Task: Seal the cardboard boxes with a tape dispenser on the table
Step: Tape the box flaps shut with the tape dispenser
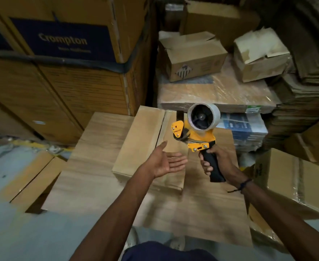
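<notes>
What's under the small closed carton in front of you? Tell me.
The small carton rests on a wooden table. The tabletop beneath it is hidden. The right hand holds the tape dispenser above.

A large stacked carton (68, 39) with a dark blue "Crompton" label fills the upper left of the frame. Right of centre lies a plastic-wrapped bundle of flat cardboard (217, 95). A stack of folded corrugated sheets (309, 87) rises at the right edge. Grey floor (13, 232) shows at lower left.
</notes>
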`<state>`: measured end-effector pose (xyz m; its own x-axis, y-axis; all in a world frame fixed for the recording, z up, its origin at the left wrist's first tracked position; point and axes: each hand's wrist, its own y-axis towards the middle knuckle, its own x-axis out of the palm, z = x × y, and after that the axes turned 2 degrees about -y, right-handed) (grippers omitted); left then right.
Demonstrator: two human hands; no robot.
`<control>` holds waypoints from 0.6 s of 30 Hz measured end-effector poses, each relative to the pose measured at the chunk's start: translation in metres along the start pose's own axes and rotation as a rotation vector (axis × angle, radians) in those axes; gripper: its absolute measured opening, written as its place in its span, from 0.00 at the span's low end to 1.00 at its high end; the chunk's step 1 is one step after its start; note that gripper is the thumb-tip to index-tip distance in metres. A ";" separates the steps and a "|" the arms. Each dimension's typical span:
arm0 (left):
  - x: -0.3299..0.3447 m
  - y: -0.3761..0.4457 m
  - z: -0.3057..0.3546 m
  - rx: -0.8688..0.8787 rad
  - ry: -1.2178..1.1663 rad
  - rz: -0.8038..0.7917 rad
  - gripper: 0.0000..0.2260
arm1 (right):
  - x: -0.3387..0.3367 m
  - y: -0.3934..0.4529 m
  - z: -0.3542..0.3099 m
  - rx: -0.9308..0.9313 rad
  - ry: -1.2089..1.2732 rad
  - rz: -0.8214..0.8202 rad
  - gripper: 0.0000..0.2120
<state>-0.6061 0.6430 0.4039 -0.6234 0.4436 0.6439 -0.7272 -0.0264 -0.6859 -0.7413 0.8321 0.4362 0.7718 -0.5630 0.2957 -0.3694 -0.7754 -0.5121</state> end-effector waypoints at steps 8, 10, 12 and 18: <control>-0.040 -0.045 0.037 0.045 -0.046 0.023 0.04 | 0.067 0.017 0.013 -0.156 -0.255 -0.096 0.10; -0.058 -0.049 0.040 0.033 -0.073 0.048 0.05 | 0.080 0.018 0.018 -0.178 -0.343 -0.093 0.04; -0.073 -0.050 0.041 0.049 -0.066 0.104 0.07 | 0.092 0.021 0.023 -0.205 -0.505 -0.072 0.02; -0.105 -0.049 0.044 0.293 0.259 0.336 0.11 | 0.112 0.038 0.045 -0.187 -0.777 -0.074 0.16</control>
<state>-0.5174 0.5579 0.3849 -0.7719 0.5738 0.2739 -0.5721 -0.4388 -0.6929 -0.6454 0.7522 0.4135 0.9117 -0.2020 -0.3578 -0.3312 -0.8768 -0.3488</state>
